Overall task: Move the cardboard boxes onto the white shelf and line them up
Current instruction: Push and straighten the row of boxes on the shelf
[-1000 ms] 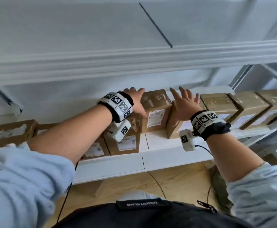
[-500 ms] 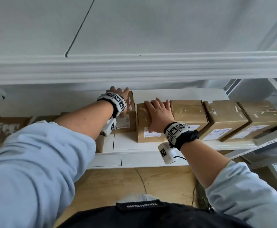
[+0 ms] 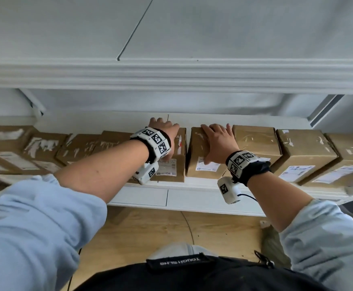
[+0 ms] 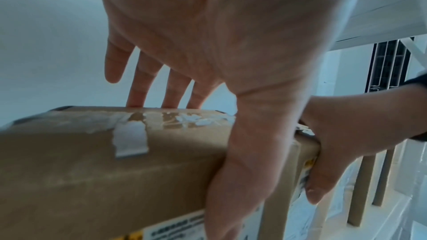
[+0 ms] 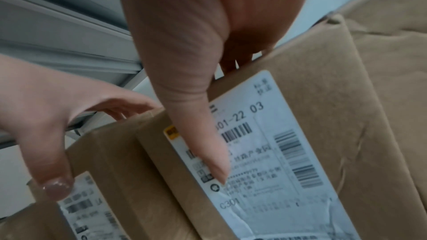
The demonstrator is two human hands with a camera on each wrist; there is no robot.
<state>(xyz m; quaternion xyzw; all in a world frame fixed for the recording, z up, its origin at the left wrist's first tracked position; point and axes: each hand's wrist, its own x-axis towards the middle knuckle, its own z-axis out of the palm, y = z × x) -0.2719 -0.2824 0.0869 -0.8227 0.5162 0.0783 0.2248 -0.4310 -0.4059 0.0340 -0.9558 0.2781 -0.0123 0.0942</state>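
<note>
- A white shelf (image 3: 142,198) held boxes (image 3: 305,148).
- The left hand (image 3: 165,128) lay spread on the left box (image 3: 179,162).
- The right hand (image 3: 220,143) lay spread on the right box (image 3: 196,145).

Left-hand box (image 3: 180,154), a second ago standing apart and askew, now drawn in just beside right-hand box (image 3: 196,143), fronts nearly level. Right-hand box itself squared up, no longer angled off the row on its far side.
</note>
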